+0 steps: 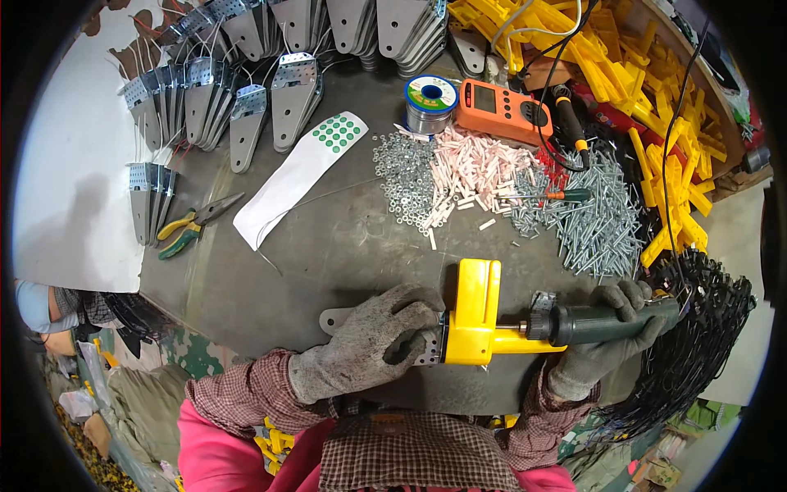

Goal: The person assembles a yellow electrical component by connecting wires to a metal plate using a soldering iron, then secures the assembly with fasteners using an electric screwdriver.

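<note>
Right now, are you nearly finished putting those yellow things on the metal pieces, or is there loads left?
Lots done: rows of finished metal plates lie along the table's far edge. In hand: the left hand presses a metal plate with a yellow block on it, while the right hand drives a green screwdriver into it. Left: a big heap of yellow blocks and screws.
</note>
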Demonstrator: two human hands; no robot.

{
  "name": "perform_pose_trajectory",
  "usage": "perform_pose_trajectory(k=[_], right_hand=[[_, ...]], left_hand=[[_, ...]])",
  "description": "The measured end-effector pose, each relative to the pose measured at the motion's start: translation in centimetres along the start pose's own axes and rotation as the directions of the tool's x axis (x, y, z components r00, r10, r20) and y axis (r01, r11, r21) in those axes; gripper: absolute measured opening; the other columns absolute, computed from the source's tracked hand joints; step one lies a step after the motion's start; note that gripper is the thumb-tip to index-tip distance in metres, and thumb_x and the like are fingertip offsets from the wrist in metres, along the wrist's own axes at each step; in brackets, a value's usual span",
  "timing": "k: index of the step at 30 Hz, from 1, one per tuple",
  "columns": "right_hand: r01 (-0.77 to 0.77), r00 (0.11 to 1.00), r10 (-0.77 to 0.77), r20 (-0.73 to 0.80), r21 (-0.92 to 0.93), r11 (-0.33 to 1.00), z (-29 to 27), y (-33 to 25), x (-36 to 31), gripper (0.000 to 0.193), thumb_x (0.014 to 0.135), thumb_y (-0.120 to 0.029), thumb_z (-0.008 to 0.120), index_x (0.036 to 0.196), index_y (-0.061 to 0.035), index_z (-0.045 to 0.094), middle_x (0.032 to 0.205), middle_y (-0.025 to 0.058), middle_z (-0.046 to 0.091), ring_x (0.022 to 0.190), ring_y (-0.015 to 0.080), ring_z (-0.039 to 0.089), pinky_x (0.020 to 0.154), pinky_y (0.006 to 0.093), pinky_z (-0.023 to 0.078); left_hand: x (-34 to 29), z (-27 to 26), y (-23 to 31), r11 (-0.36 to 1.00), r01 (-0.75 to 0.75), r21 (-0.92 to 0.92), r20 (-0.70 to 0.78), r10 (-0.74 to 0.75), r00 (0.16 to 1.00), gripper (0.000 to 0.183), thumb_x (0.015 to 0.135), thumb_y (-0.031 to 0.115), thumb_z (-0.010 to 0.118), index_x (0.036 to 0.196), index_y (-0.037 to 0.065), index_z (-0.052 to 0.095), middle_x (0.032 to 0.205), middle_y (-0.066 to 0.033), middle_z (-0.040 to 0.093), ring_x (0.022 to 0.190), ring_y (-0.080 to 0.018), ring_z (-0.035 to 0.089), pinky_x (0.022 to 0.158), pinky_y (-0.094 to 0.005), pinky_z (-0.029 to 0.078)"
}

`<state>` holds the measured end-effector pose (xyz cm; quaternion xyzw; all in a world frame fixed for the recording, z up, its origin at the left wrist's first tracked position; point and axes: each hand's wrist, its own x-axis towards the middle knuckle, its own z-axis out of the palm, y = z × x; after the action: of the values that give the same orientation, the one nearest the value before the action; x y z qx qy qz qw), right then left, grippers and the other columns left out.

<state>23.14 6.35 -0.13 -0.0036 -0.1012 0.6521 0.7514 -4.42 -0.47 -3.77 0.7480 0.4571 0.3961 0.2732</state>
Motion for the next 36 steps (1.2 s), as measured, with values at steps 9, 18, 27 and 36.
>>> perform_pose_trajectory(k=[9,18,27,36], right_hand=[[-0.020,1.000,0.020,-0.005,0.007,1.000,-0.6,-0.3,0.1,0.035,0.084,-0.015,0.075,0.107,-0.0108,0.049,0.089,0.0010,0.051,0.072,0.0115,0.053,0.079,0.0269,0.046],[0.108,0.984,-0.129,-0.120,-0.164,0.981,-0.1,-0.2,-0.2,0.036,0.090,-0.019,0.069,0.118,-0.0093,0.047,0.093,0.0034,0.054,0.072,0.0117,0.055,0.078,0.0293,0.048],[0.246,0.963,-0.238,0.131,-0.048,0.968,-1.0,-2.7,-2.0,0.040,0.090,-0.021,0.070,0.120,-0.0047,0.049,0.100,0.0080,0.053,0.073,0.0161,0.057,0.077,0.0337,0.049],[0.143,0.986,-0.138,0.089,-0.053,0.988,-2.0,-2.7,-3.5,0.037,0.092,-0.021,0.067,0.120,-0.0039,0.049,0.098,0.0095,0.057,0.072,0.0150,0.056,0.078,0.0318,0.048]], left_hand=[[0.4,-0.4,0.0,0.995,0.062,-0.077,0.076,-0.056,0.996,0.028,0.077,-0.001,0.069,0.104,0.004,0.062,0.111,-0.0167,0.062,0.100,-0.0371,0.062,0.088,-0.0467,0.052],[0.4,-0.5,0.3,0.998,-0.052,-0.036,0.003,0.052,0.999,0.030,0.080,0.004,0.068,0.109,0.006,0.061,0.115,-0.0129,0.059,0.104,-0.0314,0.061,0.085,-0.0421,0.051],[6.4,-3.9,-3.8,0.648,-0.109,0.753,0.140,0.004,0.990,0.017,0.084,0.011,0.064,0.100,0.005,0.066,0.103,-0.0132,0.060,0.100,-0.0311,0.059,0.079,-0.0400,0.054],[6.2,-4.4,-3.2,0.609,-0.007,0.793,0.108,-0.129,0.986,0.016,0.083,0.014,0.064,0.090,-0.001,0.059,0.091,-0.0192,0.060,0.083,-0.0355,0.065,0.072,-0.0426,0.055]])
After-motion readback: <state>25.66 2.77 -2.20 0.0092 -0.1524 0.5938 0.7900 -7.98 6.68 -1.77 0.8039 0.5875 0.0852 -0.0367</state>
